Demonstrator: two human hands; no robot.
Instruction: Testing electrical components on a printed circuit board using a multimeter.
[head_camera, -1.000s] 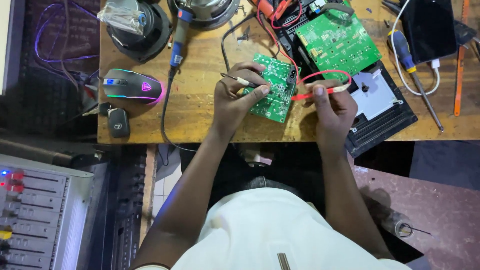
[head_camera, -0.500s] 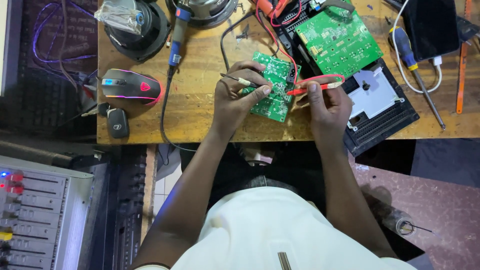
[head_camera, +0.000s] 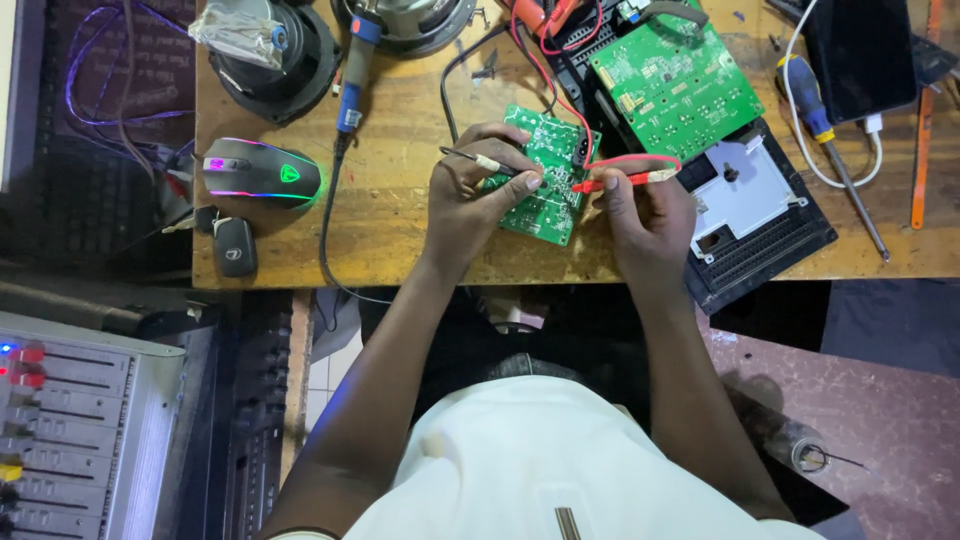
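Note:
A small green circuit board (head_camera: 545, 178) lies on the wooden table (head_camera: 400, 230). My left hand (head_camera: 470, 195) grips a black test probe (head_camera: 492, 164), its tip resting on the board. My right hand (head_camera: 645, 215) holds a red test probe (head_camera: 615, 181), its tip also touching the board from the right. Red and black leads run up from the probes toward the top edge.
A larger green circuit board (head_camera: 675, 80) sits on a black open case (head_camera: 760, 220) at upper right. A lit mouse (head_camera: 262, 172), a car key (head_camera: 232, 248), speakers (head_camera: 290, 50), a soldering iron (head_camera: 352, 75), a screwdriver (head_camera: 820, 120) and a phone (head_camera: 860, 50) lie around. An audio mixer (head_camera: 80, 430) stands lower left.
The red probe has slid left, so its tip now meets the board. My left hand has hardly moved.

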